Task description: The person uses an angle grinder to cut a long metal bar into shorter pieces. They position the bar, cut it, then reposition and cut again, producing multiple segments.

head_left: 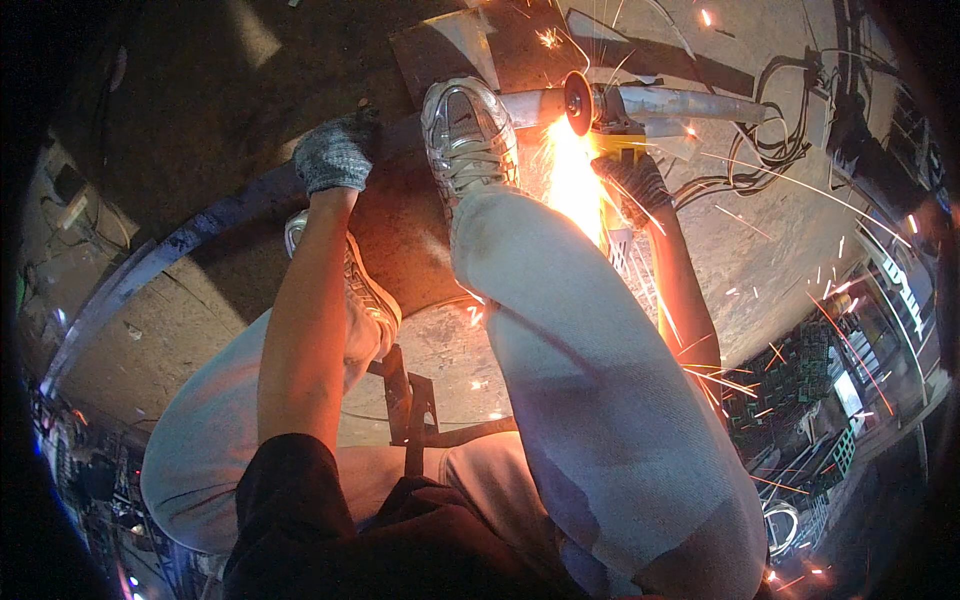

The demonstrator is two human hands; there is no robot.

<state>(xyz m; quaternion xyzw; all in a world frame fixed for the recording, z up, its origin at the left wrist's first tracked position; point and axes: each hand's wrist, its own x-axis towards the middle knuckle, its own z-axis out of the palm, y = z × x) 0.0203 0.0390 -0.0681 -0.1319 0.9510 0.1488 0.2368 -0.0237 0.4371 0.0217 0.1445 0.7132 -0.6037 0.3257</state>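
Grinder [627, 143] is at the right portion of the bar [535, 107], right hand [640, 190] grasping it; left hand [335, 157] overlies the bar, finger state indeterminable.

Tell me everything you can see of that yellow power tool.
The yellow angle grinder is gripped in the gloved right hand. Its round, dark-reddish disc stands on edge at the metal bar, with a glaring stream of sparks shooting toward the person. Glare and the glove hide much of its body.
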